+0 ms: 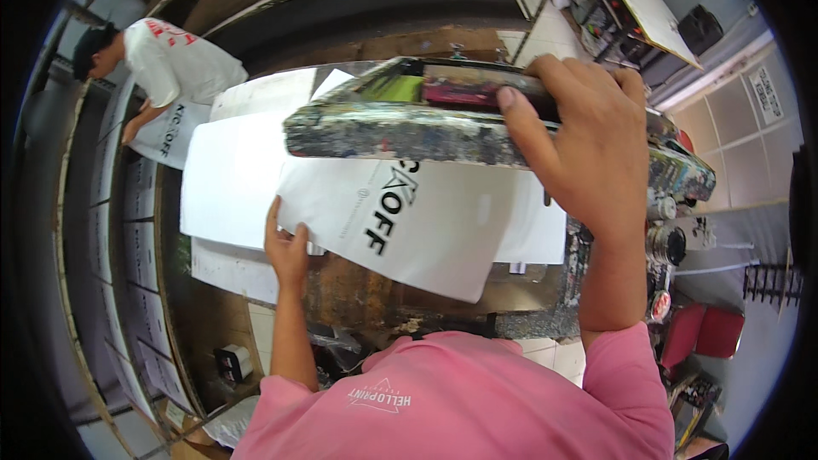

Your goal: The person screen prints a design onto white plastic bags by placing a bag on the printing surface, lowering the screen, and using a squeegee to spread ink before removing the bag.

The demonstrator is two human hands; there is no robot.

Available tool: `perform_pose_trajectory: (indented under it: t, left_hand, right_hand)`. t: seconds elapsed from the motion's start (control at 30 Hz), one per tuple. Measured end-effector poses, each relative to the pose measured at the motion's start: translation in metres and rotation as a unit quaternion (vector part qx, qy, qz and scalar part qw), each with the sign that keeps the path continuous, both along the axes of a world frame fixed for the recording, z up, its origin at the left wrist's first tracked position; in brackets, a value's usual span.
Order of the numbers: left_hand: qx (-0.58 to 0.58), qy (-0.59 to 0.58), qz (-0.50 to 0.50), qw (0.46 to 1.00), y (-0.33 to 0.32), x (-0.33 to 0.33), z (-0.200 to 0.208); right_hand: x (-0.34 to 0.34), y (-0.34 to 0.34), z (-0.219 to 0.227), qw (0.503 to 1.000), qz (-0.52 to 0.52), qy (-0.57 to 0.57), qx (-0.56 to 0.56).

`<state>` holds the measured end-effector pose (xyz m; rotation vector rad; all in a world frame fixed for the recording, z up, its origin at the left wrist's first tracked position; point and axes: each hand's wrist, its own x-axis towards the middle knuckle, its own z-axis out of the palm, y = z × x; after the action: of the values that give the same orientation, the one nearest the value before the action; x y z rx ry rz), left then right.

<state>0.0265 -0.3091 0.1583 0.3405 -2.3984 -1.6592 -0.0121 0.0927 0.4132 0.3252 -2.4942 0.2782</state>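
Observation:
My right hand (588, 132) grips the near edge of a paint-caked screen-printing frame (400, 132), which is held tilted up above the table. Thumb and fingers wrap over its rim. Inside the frame a yellow-green patch and a dark red one show. Partly beneath it lies a white sheet (452, 247) printed with black lettering; its far part is hidden by the frame. Paper or thin plastic, I cannot tell. My left hand (287, 247) pinches the sheet's left edge between thumb and fingers.
A white stack of sheets (230, 179) lies left of the frame. Farther left, a co-worker (179, 60) handles another printed sheet (166, 140) at a rack (141, 247) bearing several sheets. Jars (667, 243) stand at the table's right side, near a red chair (699, 332).

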Motion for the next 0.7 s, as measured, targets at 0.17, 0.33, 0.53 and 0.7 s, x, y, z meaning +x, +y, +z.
perform_pose_trajectory:
  t: [0.17, 0.33, 0.53, 0.7]
  left_hand:
    - [-0.095, 0.041, 0.039, 0.994, -0.148, -0.037, -0.014]
    - [-0.254, 0.027, 0.064, 0.965, -0.262, -0.085, -0.028]
    - [-0.420, -0.061, 0.303, 0.853, -0.277, -0.124, -0.047]
    - [-0.086, -0.053, -0.355, 0.929, 0.039, -0.027, 0.068]
  right_hand:
    - [0.011, -0.005, -0.011, 1.000, -0.019, 0.010, 0.010]
    - [0.029, -0.013, -0.014, 0.999, -0.027, 0.001, 0.024]
    - [0.038, -0.020, -0.025, 1.000, -0.012, 0.000, 0.012]
    - [0.060, -0.017, -0.032, 0.994, -0.088, -0.064, 0.007]
